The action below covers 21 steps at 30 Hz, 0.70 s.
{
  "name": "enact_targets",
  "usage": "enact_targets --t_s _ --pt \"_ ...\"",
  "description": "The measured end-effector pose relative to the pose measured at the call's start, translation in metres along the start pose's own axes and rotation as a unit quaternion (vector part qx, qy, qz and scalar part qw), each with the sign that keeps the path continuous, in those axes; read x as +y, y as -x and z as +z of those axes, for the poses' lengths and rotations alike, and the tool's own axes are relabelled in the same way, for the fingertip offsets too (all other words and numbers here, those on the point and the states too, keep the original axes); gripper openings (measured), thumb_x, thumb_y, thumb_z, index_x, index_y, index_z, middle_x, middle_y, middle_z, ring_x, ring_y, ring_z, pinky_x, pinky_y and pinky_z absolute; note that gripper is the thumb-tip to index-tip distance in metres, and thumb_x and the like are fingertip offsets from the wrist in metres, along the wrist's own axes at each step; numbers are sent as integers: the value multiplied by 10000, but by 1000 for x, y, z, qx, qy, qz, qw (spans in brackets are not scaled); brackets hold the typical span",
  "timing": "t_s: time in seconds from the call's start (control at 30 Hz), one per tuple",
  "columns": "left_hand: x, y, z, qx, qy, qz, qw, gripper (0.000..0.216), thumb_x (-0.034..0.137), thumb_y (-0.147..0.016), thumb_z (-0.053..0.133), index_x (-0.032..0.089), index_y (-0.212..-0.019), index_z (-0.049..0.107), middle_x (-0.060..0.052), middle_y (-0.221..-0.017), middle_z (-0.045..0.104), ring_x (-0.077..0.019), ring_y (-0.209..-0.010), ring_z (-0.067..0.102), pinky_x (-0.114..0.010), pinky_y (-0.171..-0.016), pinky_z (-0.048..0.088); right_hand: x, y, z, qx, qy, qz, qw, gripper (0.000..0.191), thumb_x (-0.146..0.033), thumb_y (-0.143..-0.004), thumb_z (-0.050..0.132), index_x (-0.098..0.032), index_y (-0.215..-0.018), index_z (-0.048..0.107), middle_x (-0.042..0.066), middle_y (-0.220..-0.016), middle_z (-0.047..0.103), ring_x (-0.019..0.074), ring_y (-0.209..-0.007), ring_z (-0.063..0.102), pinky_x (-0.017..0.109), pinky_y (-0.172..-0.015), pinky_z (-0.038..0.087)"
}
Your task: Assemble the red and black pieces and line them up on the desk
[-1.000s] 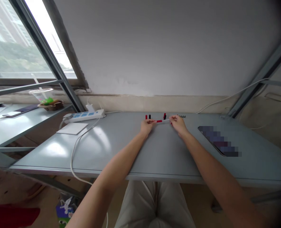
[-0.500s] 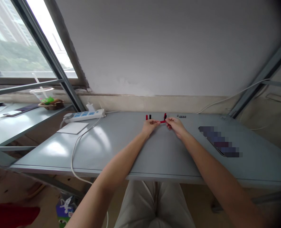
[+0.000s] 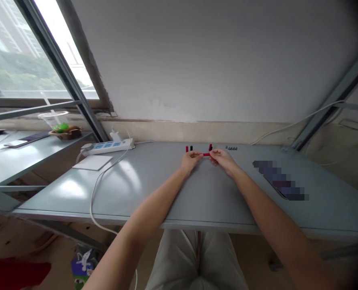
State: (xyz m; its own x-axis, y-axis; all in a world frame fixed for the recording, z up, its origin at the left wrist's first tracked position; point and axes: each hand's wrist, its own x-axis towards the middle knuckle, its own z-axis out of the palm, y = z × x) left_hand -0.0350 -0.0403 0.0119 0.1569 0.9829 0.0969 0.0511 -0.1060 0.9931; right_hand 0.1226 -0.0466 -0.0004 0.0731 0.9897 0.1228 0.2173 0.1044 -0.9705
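A small red cylindrical piece (image 3: pixel 206 154) lies level between my two hands, just above the grey desk. My left hand (image 3: pixel 191 160) pinches its left end, and my right hand (image 3: pixel 221 158) pinches the other; both ends are hidden by fingers. Behind my left hand stand a short red cylinder (image 3: pixel 187 149) and a short black cylinder (image 3: pixel 191 148). Another red piece (image 3: pixel 210 147) with a dark part beside it shows just behind my right hand. Several tiny grey metallic pieces (image 3: pixel 232 148) sit in a row to the right.
The grey desk (image 3: pixel 155 181) runs along the wall. A white power strip (image 3: pixel 109 146), a white flat square (image 3: pixel 92 162) and a trailing white cable (image 3: pixel 94 189) are on the left. A dark, blurred flat device (image 3: pixel 278 179) lies right. A plastic cup (image 3: pixel 56 121) stands on the neighbouring desk.
Both hands, with the red cylindrical piece between them, have shifted very slightly to the left. The other things stay where they were.
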Motion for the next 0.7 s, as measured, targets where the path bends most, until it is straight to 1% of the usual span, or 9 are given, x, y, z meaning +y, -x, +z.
enact_targets --t_s 0.1,0.17,0.23,0.33,0.47,0.6,0.7 --pt "0 0 0 13 12 4 1000 87 193 -686 630 125 -741 627 -45 -676 612 -89 -600 510 -251 -679 416 3 -1 -4 0 111 -89 990 146 -289 -727 574 -181 -819 540 17 -697 597 107 -592 530 244 -580 419" --pt "-1 -1 0 22 18 2 1000 75 188 -683 631 131 -731 621 -37 -671 607 -89 -596 506 -252 -678 416 6 -1 -6 2 195 -142 970 138 -258 -727 573 -185 -844 563 20 -718 608 121 -639 546 256 -625 425" --pt "-2 -2 0 27 21 2 999 67 184 -680 633 134 -721 617 -28 -657 597 -86 -582 497 -254 -677 417 7 -1 -7 -2 265 -172 949 142 -243 -740 559 -190 -869 585 25 -743 619 131 -665 553 263 -646 423" --pt "-2 -3 1 28 18 5 999 58 179 -676 636 134 -705 613 -19 -636 580 -81 -565 485 -253 -667 415 7 -1 -8 -11 340 -196 920 149 -232 -751 547 -193 -881 606 33 -802 625 134 -678 548 265 -661 416" --pt "-2 -3 2 22 12 11 1000 51 175 -676 637 134 -691 611 -4 -590 553 -77 -551 478 -249 -658 412 7 -1 -6 0 395 -216 893 135 -235 -748 548 -184 -852 618 50 -880 604 131 -689 535 259 -669 404" --pt "-5 -4 4 7 17 25 1000 52 174 -676 636 130 -688 610 -6 -580 556 -78 -545 481 -248 -642 409 9 -1 -3 7 417 -222 881 126 -230 -736 554 -182 -831 622 53 -869 590 144 -741 535 257 -687 393" --pt "-8 -5 5 -6 19 25 999 55 165 -672 636 129 -707 614 -17 -606 576 -80 -556 493 -245 -638 409 10 0 1 9 415 -202 887 132 -203 -734 541 -179 -834 624 48 -830 599 146 -749 542 253 -685 389"
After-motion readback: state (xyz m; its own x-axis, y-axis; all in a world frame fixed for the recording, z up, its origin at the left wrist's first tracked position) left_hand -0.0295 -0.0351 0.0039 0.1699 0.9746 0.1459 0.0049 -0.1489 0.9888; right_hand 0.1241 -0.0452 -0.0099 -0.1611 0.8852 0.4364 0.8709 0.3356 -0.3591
